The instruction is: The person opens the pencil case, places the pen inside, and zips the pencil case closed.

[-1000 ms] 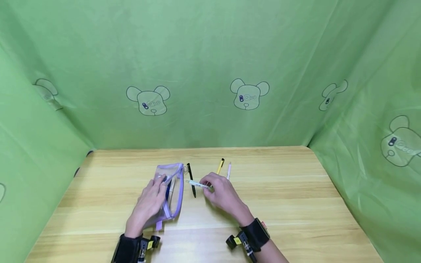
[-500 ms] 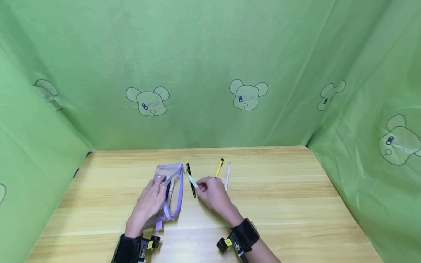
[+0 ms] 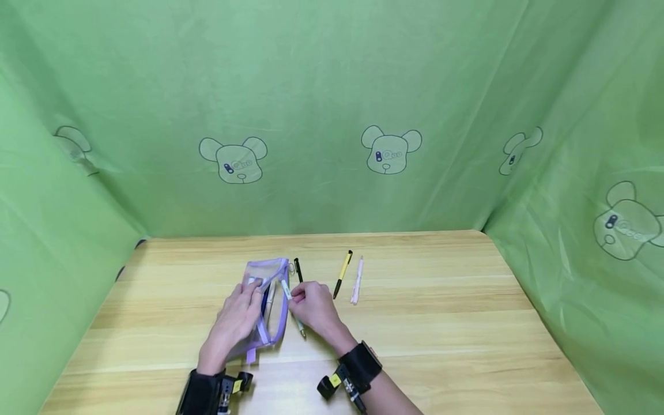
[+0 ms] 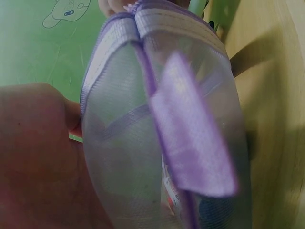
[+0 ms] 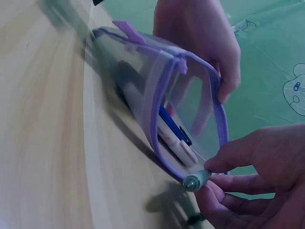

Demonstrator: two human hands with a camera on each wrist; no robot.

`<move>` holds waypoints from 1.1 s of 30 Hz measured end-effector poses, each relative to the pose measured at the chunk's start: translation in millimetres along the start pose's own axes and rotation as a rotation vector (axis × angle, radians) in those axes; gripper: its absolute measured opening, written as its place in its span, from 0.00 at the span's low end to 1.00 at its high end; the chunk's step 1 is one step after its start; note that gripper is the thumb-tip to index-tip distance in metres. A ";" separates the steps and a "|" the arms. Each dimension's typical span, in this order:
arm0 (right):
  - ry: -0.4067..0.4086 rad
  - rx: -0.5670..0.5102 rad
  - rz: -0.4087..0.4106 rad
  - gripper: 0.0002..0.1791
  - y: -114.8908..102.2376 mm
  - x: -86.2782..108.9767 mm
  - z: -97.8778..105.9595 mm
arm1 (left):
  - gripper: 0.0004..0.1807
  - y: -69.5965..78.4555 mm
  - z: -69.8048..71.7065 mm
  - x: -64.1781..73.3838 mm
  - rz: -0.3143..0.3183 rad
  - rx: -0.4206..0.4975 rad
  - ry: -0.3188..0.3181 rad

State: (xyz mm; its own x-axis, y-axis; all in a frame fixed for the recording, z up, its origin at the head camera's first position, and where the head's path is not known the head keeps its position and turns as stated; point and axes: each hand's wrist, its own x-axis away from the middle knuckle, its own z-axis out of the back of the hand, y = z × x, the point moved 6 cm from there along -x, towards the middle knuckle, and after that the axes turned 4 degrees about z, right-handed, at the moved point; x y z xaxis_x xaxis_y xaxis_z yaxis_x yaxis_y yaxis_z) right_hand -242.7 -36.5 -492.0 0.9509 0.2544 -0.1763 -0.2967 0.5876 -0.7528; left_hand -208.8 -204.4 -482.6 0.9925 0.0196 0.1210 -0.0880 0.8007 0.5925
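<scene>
A mesh pencil case (image 3: 284, 314) with purple edging lies on the table, its mouth gaping to the right. My left hand (image 3: 236, 317) grips its upper edge; the right wrist view shows the thumb outside and fingers behind the mesh. A blue pen (image 5: 172, 123) and a white pen (image 5: 178, 147) lie inside. Between thumb and fingers, my right hand (image 3: 315, 308) pinches a pale green pen (image 5: 198, 180) right at the case's mouth. A black pen (image 3: 298, 269) lies just beyond that hand, which hides its lower part. In the left wrist view the case's purple tab (image 4: 190, 133) stands out.
A yellow and black pen (image 3: 343, 274) and a pale pink pen (image 3: 358, 279) lie to the right of my right hand. Green cloth (image 3: 321, 196) hangs behind the wooden table (image 3: 441, 323) and along both sides.
My right hand has moved left with the pale green pen, turning it from nearly crosswise to steep beside the case's mouth. The yellow and pink pens are now uncovered. My left hand stays put.
</scene>
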 end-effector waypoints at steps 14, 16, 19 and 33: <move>0.016 -0.082 -0.141 0.09 -8.1 -14.8 -21.1 | 0.32 1.6 1.3 -1.7 0.005 0.001 -0.017; 0.015 -0.091 -0.137 0.10 -11.6 -15.3 -23.2 | 0.32 0.9 0.8 -1.2 0.010 -0.001 -0.021; 0.019 -0.091 -0.127 0.11 -16.3 -16.3 -23.4 | 0.32 0.5 0.7 -1.2 0.010 0.004 -0.011; -0.015 -0.217 -0.148 0.09 -23.4 -18.6 -36.2 | 0.31 -1.6 1.0 -2.3 0.021 0.018 -0.010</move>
State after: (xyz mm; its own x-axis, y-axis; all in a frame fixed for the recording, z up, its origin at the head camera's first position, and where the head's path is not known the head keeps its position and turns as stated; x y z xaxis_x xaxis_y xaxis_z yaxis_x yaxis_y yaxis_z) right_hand -250.3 -82.8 -494.1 0.9808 0.1899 -0.0455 -0.1267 0.4415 -0.8883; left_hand -211.1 -206.4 -483.0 0.9895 0.0302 0.1414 -0.1104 0.7891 0.6043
